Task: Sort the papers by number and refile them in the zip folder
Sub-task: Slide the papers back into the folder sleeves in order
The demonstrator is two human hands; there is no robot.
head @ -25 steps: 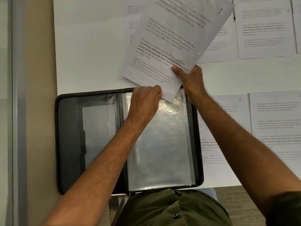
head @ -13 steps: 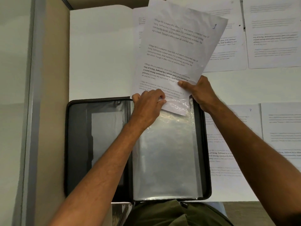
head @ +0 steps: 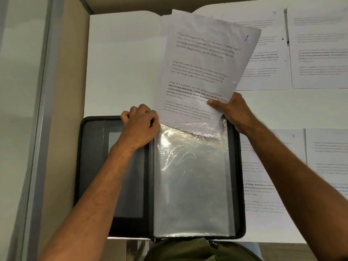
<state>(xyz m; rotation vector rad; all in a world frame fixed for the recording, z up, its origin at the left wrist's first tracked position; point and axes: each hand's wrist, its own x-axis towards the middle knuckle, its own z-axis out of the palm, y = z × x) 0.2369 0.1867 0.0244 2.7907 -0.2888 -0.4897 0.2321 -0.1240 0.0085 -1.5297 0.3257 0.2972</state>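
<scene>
Your right hand (head: 232, 112) pinches sheet "1" (head: 205, 66) mid-frame, its lower edge inside the plastic sleeve (head: 190, 185); left hand (head: 140, 125) grips the sleeve's top corner.

We note the zip folder (head: 94, 166) at lower centre has a black, matt shell that looks like synthetic fabric or leatherette, with a smoother, faintly sheened panel inside its left half. The clear sleeve (head: 190, 185) on its right half is thin transparent plastic, glossy, wrinkled near the top with bright glare streaks. The sheet marked 1 (head: 203, 68) at upper centre is white matt paper, lightly creased, printed in black. Other papers (head: 320, 53) at right look the same. The tabletop (head: 122, 63) is white, smooth, matt. The garment (head: 188, 249) at the bottom edge is olive woven cloth.
</scene>
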